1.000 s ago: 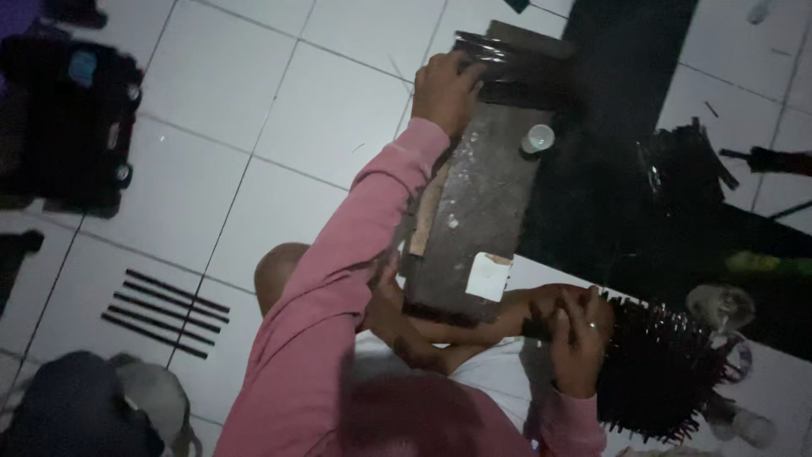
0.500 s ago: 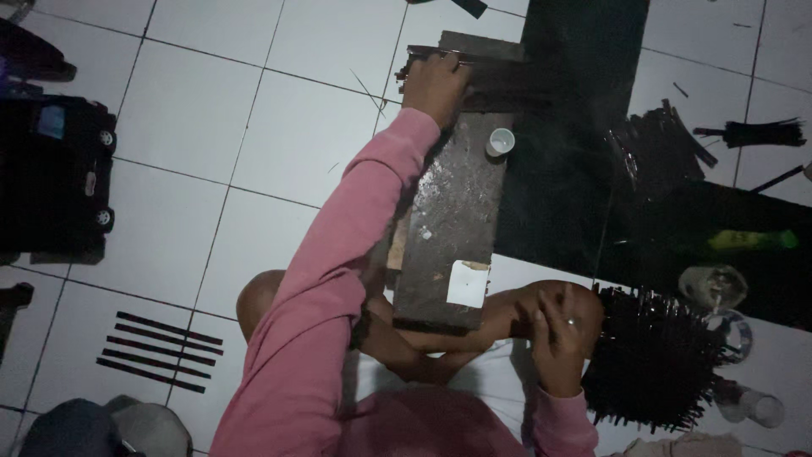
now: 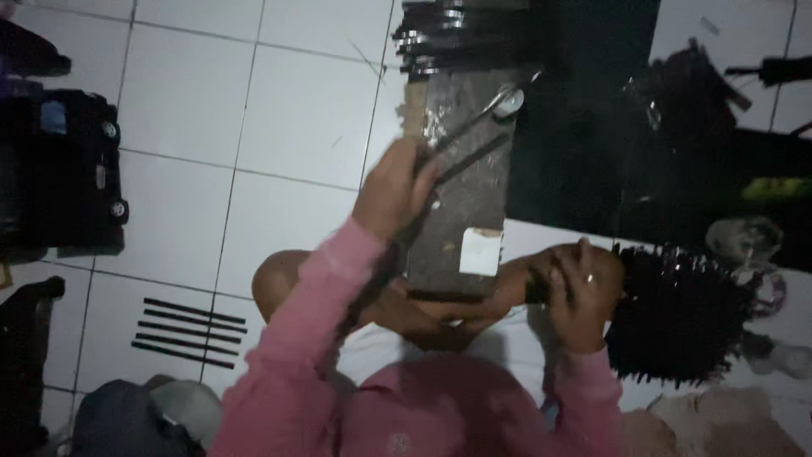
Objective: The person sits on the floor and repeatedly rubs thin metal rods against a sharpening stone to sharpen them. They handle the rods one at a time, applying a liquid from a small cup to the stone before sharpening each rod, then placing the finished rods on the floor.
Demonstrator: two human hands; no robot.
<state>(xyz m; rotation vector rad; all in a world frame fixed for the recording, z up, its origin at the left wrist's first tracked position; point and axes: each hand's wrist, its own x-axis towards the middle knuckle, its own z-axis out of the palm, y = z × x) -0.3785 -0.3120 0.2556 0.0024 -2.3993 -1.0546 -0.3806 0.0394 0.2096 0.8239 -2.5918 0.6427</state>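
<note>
My left hand [image 3: 396, 190] clamped on thin dark strips [image 3: 461, 144] above the worn board [image 3: 469, 203], right hand [image 3: 579, 296] curled around a dark tool beside the black bristly bundle [image 3: 681, 313]

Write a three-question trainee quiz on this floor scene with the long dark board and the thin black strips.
1. True or false: the left hand grips thin black strips above the long dark wooden board.
2. What lies on the white tiled floor, left of the knee? A) five parallel black strips B) scissors C) a cup
3. Which hand rests beside the bushy black fibre bundle?

Key: 1 true; 2 A; 3 the right hand.
</note>
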